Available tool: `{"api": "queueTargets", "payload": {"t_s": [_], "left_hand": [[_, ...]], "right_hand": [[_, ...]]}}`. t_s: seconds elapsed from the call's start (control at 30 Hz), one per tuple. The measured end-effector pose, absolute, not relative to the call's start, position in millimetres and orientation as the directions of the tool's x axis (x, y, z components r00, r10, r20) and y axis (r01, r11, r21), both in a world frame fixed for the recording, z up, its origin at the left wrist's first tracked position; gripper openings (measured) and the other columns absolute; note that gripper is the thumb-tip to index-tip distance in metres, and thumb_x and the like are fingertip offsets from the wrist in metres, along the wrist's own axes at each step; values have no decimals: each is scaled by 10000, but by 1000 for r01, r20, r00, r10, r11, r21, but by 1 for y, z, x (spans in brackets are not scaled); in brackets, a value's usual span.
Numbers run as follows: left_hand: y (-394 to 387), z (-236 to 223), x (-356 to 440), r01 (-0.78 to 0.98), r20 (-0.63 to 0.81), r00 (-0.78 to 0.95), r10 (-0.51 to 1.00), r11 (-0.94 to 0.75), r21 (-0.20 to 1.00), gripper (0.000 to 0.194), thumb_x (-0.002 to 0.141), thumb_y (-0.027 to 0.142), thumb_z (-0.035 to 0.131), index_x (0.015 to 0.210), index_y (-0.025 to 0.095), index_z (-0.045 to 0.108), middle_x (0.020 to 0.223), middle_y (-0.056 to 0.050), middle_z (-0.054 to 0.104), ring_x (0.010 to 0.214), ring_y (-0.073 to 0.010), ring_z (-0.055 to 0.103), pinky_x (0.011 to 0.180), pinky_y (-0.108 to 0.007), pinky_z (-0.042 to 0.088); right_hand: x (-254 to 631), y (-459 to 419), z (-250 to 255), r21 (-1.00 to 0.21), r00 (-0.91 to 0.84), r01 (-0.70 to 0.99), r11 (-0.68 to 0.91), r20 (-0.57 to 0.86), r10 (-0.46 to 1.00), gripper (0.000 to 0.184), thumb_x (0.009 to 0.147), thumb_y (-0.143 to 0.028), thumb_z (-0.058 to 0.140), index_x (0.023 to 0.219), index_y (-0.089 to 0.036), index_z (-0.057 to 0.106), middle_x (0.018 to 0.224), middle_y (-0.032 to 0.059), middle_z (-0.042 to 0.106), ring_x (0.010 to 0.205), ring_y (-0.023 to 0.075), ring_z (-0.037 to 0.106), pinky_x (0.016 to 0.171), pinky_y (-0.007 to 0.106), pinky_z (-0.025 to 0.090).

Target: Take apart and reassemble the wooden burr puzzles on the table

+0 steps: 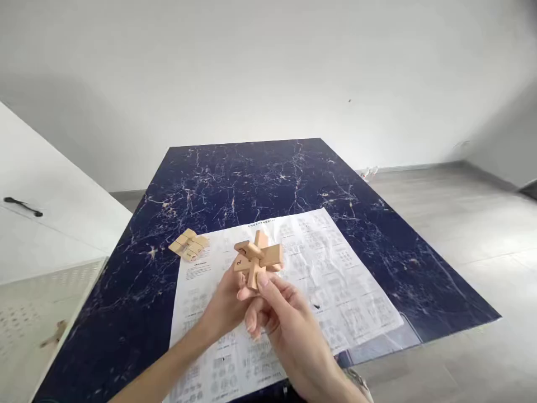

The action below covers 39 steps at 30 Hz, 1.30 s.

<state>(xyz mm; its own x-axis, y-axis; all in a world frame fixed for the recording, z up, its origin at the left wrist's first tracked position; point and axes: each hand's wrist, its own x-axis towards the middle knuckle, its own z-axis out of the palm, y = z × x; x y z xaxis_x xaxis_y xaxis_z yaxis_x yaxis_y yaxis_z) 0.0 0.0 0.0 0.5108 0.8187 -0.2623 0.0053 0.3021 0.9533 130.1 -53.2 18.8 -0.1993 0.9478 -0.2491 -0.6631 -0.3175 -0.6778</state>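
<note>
A wooden burr puzzle (259, 256) of interlocking bars is held up over the paper sheet, with handwritten marks on some bars. My left hand (229, 296) grips it from the left and below; its fingers are partly hidden behind the puzzle. My right hand (285, 310) pinches the lower front bar, thumb on top and fingers curled beneath. Left of the hands, a second wooden block puzzle (189, 245) with numbers written on it rests at the sheet's upper left corner. The printed paper sheet (352, 296) lies under both hands, covered in small diagrams.
The table (235, 173) has a dark blue marbled top that runs back to a white wall (251, 67). A white cabinet with a black handle (23, 206) stands at the left. Small white objects (369, 173) are on the floor beyond the table's right edge.
</note>
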Motion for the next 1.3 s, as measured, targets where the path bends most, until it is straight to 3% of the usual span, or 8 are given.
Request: {"api": "queueTargets", "payload": {"t_s": [0.1,0.2,0.27,0.43,0.67,1.0,1.1,1.3], "left_hand": [[-1,3,3,60,-245,460,853,245,968,772,929,651,760,1522,269,445,1373,-146,750,846,-259,795,708,-394,666],[0,1,3,159,-242,374,895,195,968,742,994,603,712,1574,292,369,1294,-92,794,1104,-291,781,987,-462,622],[1,-2,1,194,-224,344,912,164,967,670,1021,597,673,1543,284,394,1298,-88,793,1152,-280,759,1037,-465,588],[1,-8,-2,194,-136,374,917,66,979,484,1058,549,618,1433,273,486,1241,-78,789,1036,-244,752,990,-452,582],[1,-5,-2,238,-135,376,917,45,970,392,1064,524,600,1352,262,562,1145,-66,772,986,-239,740,962,-451,578],[2,-5,-4,304,-162,384,909,42,952,393,1073,588,572,1267,249,609,1067,-58,761,904,-225,723,864,-408,586],[1,-4,-3,322,-140,397,907,5,947,359,1089,571,558,1211,244,642,1011,-41,769,855,-205,719,798,-372,574],[0,-6,-5,420,64,392,918,-240,875,231,1121,421,527,1141,248,678,962,-30,767,825,-197,700,688,-323,548]], "right_hand": [[145,-43,19,-764,-149,-593,-256,-208,967,459,953,-619,803,913,-162,824,855,59,773,561,68,566,560,191,491],[172,-32,19,-859,-69,-473,-197,-187,980,434,952,-605,809,958,-171,811,893,61,779,606,99,625,572,221,525],[195,-24,18,-916,-8,-362,-173,-182,983,433,946,-602,816,1014,-175,808,943,67,787,634,111,654,583,236,545],[253,3,7,-989,174,-71,-128,-139,975,530,888,-664,831,1010,-150,805,926,99,802,679,161,707,598,280,577],[300,38,-15,-951,334,232,-203,-119,935,522,858,-653,813,963,-143,772,919,136,837,701,221,766,605,330,607],[280,-28,-32,-922,248,340,-186,-103,963,525,985,-663,687,1235,-201,674,1027,122,843,782,242,788,697,354,641],[263,-58,-35,-946,116,297,-126,-95,989,441,1031,-647,629,1138,-225,700,960,95,826,736,225,758,674,328,611],[253,-76,-40,-927,131,358,-110,-67,989,387,1038,-620,629,1010,-248,733,904,52,795,717,199,715,708,301,565]]}}
